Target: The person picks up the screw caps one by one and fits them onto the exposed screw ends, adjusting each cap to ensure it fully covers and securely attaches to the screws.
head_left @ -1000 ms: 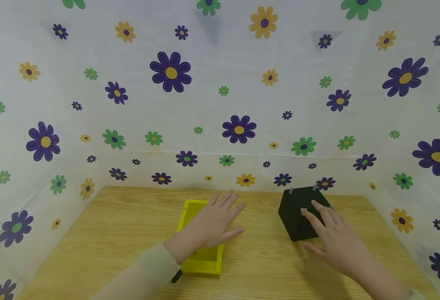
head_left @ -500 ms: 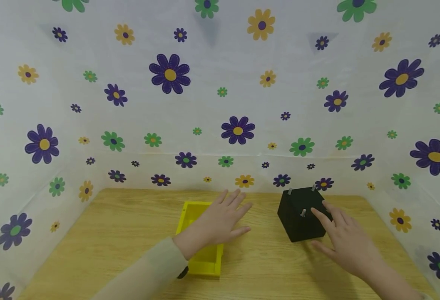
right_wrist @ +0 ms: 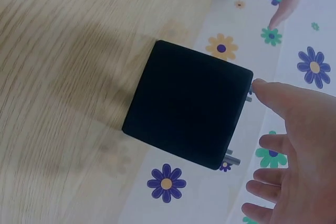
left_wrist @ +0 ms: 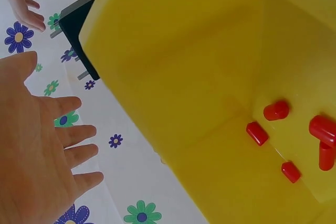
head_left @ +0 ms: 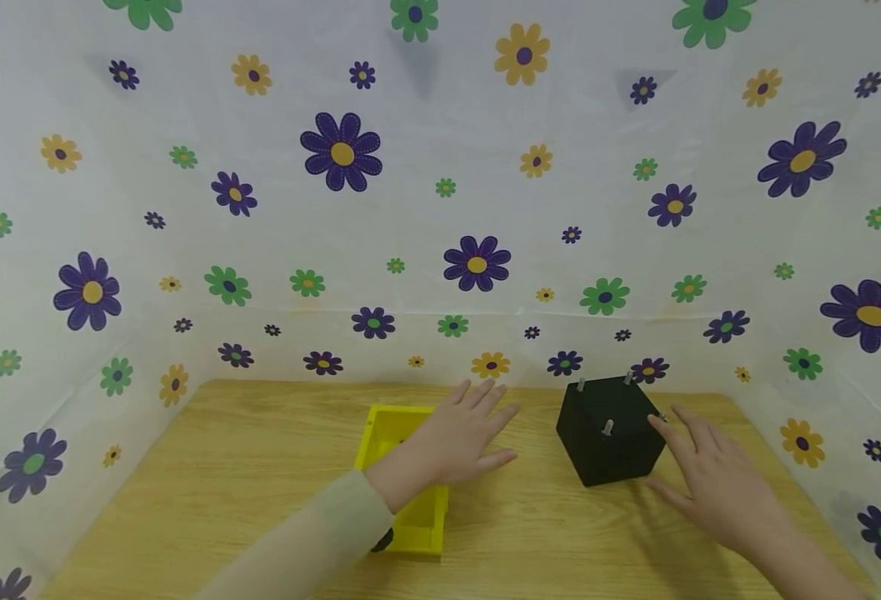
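Note:
My left hand [head_left: 451,442] is held over the yellow box [head_left: 431,527], fingers spread and holding nothing; the forearm hides part of the box. Inside it, the left wrist view shows several small red rounded caps [left_wrist: 276,110]. My right hand [head_left: 721,487] is beside the right side of a black cube [head_left: 607,402], its fingers loosely extended and gripping nothing. Short metal pins [head_left: 608,427] stand up from the cube's top. In the right wrist view the thumb tip overlaps the pins near one corner of the cube [right_wrist: 189,106].
Both objects rest on a wood-grain table [head_left: 260,467], the box left of the cube. White sheeting with printed flowers [head_left: 410,217] encloses the table at the back and on both sides.
My right hand has drawn off to the right from over the cube's top, uncovering a front pin. The left hand has drifted slightly right above the box. Box and cube stay put.

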Demonstrator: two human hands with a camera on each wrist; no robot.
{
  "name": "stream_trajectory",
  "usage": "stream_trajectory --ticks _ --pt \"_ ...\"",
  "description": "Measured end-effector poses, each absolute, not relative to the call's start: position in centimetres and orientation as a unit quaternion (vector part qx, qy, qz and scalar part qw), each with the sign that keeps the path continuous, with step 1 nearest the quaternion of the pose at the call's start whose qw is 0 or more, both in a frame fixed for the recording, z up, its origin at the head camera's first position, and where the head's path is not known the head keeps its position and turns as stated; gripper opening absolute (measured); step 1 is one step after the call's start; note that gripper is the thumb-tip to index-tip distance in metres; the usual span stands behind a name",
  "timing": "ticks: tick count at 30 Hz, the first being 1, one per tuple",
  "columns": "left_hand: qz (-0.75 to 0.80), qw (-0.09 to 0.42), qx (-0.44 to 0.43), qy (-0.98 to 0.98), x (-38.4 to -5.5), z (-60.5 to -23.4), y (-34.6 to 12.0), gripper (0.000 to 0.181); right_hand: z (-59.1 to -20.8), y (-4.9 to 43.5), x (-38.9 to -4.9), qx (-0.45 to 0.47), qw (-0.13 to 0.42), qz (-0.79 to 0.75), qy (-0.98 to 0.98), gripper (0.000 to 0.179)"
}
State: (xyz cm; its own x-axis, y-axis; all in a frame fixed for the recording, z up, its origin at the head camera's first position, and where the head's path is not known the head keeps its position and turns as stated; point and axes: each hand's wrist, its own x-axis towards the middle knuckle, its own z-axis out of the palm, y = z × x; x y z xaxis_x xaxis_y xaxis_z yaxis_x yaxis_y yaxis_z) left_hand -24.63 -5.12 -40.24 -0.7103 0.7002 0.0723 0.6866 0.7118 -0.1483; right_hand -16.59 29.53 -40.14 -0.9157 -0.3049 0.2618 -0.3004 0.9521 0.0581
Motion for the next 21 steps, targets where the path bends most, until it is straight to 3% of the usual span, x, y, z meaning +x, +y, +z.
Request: stream_trajectory --ticks 21 --pt "0.075 0.054 -0.369 -0.925 -26.4 -39.8 -1.1 0.068 -40.2 31.7 -17.5 0.146 0.155 -0.008 -0.977 0.077"
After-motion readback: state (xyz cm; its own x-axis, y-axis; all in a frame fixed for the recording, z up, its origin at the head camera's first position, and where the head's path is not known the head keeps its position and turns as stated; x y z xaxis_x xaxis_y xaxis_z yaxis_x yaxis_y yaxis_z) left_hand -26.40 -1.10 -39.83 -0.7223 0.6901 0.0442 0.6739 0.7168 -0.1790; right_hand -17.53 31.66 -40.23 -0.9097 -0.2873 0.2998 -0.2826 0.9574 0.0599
